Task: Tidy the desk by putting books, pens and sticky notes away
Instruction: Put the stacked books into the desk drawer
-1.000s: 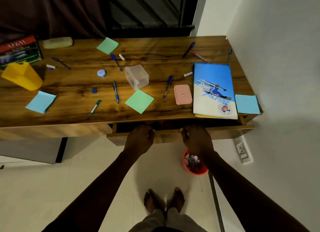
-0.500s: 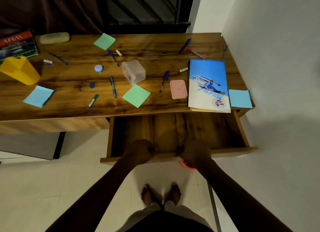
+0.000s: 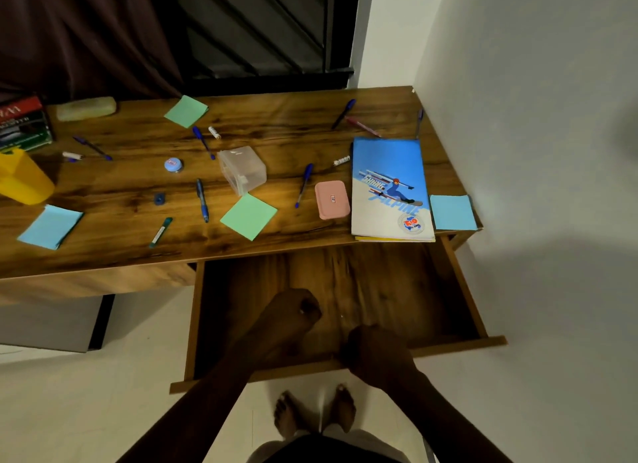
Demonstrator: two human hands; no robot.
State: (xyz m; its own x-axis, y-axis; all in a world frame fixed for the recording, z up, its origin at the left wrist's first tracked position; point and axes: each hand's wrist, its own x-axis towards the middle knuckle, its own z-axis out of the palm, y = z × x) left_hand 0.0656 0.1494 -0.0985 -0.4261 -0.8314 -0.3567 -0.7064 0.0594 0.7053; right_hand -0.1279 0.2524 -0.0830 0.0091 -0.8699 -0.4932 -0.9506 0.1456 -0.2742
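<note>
The right hand [image 3: 374, 357] is gripping the drawer [image 3: 461, 346] front at the counter's [image 3: 293, 131] 6 o'clock; the left hand [image 3: 293, 312] is hovering, curled on nothing.

Book stack [image 3: 21, 122], yellow cup [image 3: 20, 183], counter [image 3: 293, 128]: cut off at left edge.
Right hand [image 3: 378, 357] covers drawer front [image 3: 455, 347]; fingers hidden, grip unverifiable.
Yellow book [image 3: 393, 239] mostly hidden under blue book [image 3: 388, 186].
Green marker [image 3: 161, 232] label illegible.
Forearms [image 3: 193, 411] cut off at bottom edge.

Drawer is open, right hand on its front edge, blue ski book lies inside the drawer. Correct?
No. In the head view the blue ski book lies on the desk, at its right end, not inside the drawer. The drawer is open and the right hand grips its front edge.
</note>
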